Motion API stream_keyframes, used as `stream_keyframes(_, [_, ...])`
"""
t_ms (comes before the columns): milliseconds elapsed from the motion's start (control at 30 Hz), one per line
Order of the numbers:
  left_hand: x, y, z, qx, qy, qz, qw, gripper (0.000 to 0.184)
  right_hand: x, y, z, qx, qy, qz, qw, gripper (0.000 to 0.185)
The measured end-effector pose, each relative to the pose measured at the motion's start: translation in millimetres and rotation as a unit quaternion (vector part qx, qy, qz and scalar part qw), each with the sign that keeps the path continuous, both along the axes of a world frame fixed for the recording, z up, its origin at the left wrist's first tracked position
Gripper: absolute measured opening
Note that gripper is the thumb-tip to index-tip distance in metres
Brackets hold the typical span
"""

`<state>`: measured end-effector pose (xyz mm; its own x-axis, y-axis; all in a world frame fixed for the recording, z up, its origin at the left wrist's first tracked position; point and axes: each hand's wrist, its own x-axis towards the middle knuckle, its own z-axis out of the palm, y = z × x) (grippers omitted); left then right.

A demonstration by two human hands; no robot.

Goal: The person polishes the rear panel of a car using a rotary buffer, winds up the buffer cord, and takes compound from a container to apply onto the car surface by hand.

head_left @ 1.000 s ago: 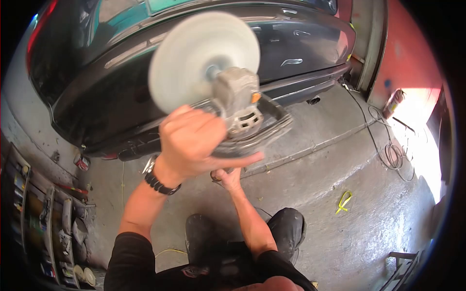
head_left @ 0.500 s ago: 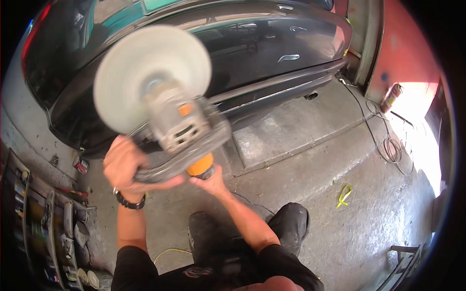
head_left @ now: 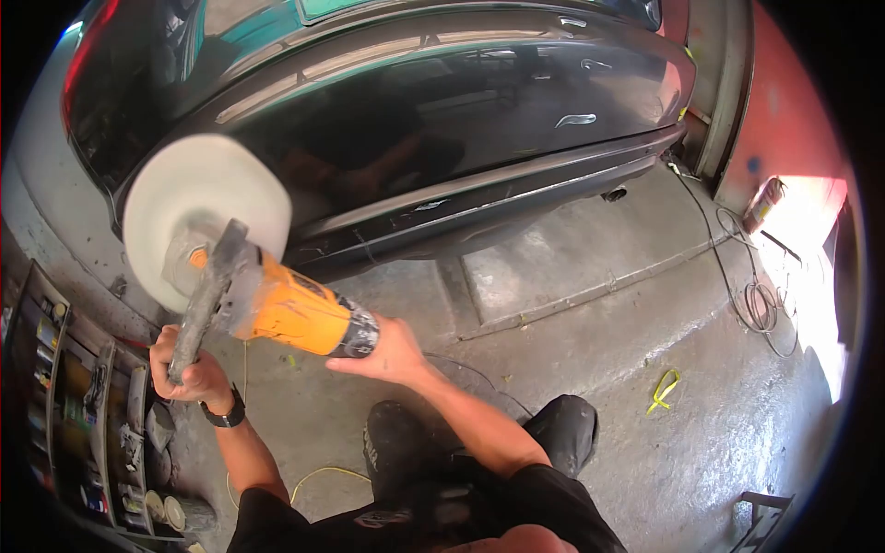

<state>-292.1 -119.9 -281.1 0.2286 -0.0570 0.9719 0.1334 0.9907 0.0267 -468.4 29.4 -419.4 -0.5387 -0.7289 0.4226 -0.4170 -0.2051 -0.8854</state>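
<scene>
Both my hands hold a yellow and grey polisher (head_left: 295, 311) with a large white round pad (head_left: 217, 175) at its head. My left hand (head_left: 191, 373) wraps round the grey side handle, a dark watch on its wrist. At the rear end of the tool, my right hand (head_left: 392, 352) grips the black part of the body. The pad is tilted up toward the camera, in front of the left end of a dark car's rear (head_left: 387, 147). Whether it touches the paint I cannot tell. Pale streaks of compound (head_left: 576, 121) mark the car's panel.
At the lower left stands a shelf (head_left: 101, 415) with cans and bottles. A coiled hose (head_left: 761, 304) and a yellow strip (head_left: 663, 392) lie on the concrete floor (head_left: 553, 350). A bottle (head_left: 763, 205) stands by the red wall at right. A thin cord runs behind my legs.
The polisher has swung down and to the left, and its body has turned so that its yellow side shows. Both hands have kept their grip, the left one moving down and left.
</scene>
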Motion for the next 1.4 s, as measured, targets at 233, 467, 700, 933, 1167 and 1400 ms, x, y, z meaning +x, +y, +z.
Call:
stream_keyframes(233, [-81.6, 69.2, 37.3, -0.067, -0.143, -0.101, 0.982, 0.063, -34.1, 86.4, -3.0, -0.088, -0.115, -0.044, 0.988, 0.066])
stream_keyframes(467, [-181.1, 139.6, 67.0, -0.138, -0.182, -0.169, 0.959, 0.054, -74.2, 168.6, -13.6, -0.003, -0.190, -0.208, 0.959, 0.049])
stream_keyframes(700, [-174.7, 173.6, 40.6, -0.116, -0.188, -0.294, 0.930, 0.038, -64.3, 240.3, -12.5, -0.048, -0.145, -0.270, 0.951, 0.044])
stream_keyframes(933, [-136.8, 204.1, -8.5, -0.093, -0.254, -0.338, 0.901, 0.042, 5.4, 280.9, -65.9, -0.055, -0.112, -0.378, 0.917, 0.064])
stream_keyframes(1167, [-186.7, 222.6, -8.9, -0.210, -0.343, -0.404, 0.822, 0.055, 10.4, 233.3, -209.1, -0.067, -0.318, -0.497, 0.805, 0.073])
stream_keyframes(1400, [-257.9, 288.3, 0.9, -0.189, -0.416, -0.461, 0.760, 0.052, 47.1, 241.0, -204.5, -0.053, -0.507, -0.424, 0.748, 0.075])
